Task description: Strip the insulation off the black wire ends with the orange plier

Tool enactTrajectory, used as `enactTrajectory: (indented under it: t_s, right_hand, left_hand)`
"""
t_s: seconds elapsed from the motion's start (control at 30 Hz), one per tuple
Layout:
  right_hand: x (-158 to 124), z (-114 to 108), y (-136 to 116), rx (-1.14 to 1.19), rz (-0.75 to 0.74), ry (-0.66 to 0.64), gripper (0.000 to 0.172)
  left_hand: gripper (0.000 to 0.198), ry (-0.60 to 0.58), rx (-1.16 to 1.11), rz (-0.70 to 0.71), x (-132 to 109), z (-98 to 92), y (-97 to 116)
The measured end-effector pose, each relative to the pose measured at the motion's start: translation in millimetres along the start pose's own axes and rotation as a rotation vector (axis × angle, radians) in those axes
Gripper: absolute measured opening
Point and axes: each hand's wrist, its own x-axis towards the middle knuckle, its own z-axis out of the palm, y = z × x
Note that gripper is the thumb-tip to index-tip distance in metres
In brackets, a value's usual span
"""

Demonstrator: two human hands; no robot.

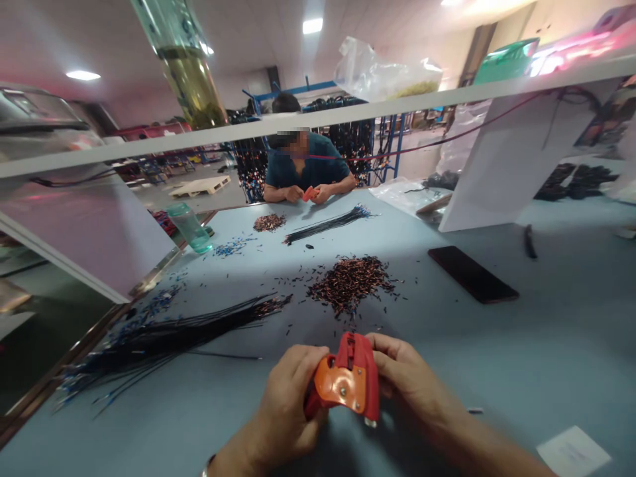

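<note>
My left hand [293, 394] is wrapped around the handles of a red and orange wire stripper [342, 384], held low over the near side of the table. My right hand [407, 374] is closed at the right side of the tool's head, thumb and fingers together; whatever they pinch is hidden. Just beyond the tool lies a heap of short dark offcuts with coppery ends [350, 281]. To the left a bundle of thin black wires [199, 331] is spread out, with blue and white tips at its near end. One loose wire [226, 356] sticks out toward my left hand.
A phone [472, 273] lies at right, a paper slip [574, 454] nearer. Across the table [561, 318], a person [308, 165] holds another red tool [311, 193] behind a second wire bundle [328, 225]. A green cup [191, 228] stands left; a white shelf [298, 122] spans overhead.
</note>
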Motion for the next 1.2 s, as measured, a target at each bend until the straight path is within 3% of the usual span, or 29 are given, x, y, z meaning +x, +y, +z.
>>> enactTrajectory:
  t_s: [0.23, 0.4, 1.07, 1.2]
  right_hand:
    - [-6.9, 1.6, -3.3, 0.036, 0.033, -0.062, 0.015]
    - [-8.6, 0.9, -1.4, -0.029, 0.017, -0.117, 0.01]
    - [-8.2, 4.6, -1.6, -0.083, -0.042, -0.099, 0.025]
    - [-8.1, 4.0, -1.7, -0.113, -0.066, -0.108, 0.02]
  left_hand:
    - [0.062, -0.053, 0.16, 0.086, -5.4, 0.9, -2.0]
    - [0.062, -0.081, 0.15, 0.08, -7.0, 0.2, -1.5]
    - [0.057, -0.043, 0.127, 0.034, -3.7, 0.4, 0.2]
    - [0.059, -0.062, 0.136, 0.032, -4.3, 1.2, 0.0]
